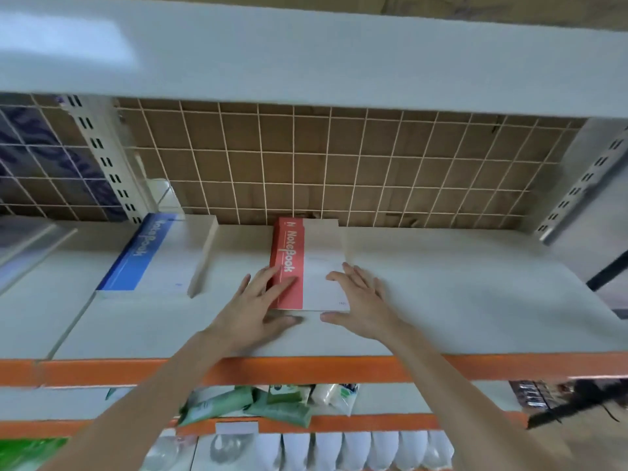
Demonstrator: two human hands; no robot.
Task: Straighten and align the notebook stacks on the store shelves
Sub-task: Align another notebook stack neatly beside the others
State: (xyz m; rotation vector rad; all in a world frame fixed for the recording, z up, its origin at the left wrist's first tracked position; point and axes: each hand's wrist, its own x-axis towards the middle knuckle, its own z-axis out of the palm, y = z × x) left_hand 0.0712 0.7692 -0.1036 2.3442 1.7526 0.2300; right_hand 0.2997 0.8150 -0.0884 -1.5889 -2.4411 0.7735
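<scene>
Red notebook stack (307, 266) lies mid-shelf (441, 294), long axis running front to back; it is flanked by left hand (253, 309) and right hand (362, 300), both flat, fingers straight, equally near.

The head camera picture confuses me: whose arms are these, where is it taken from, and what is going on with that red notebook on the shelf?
There is no machine here. A person wears a wide-angle camera on the head, so you look forward and down along their own two bare arms. That wide lens bends the straight shelf edges.

The pale shelf has an orange front strip. On it lies a stack of notebooks with a red spine band, and further left a second stack with a blue band. Behind them is a wire grid back panel.

The left hand lies with straight fingers over the red band, thumb at the stack's near edge. The right hand rests flat at the stack's right side, thumb also at the near edge. Nothing is lifted; the hands seem to be squaring the stack up.

Below are green packets on a lower shelf.
</scene>
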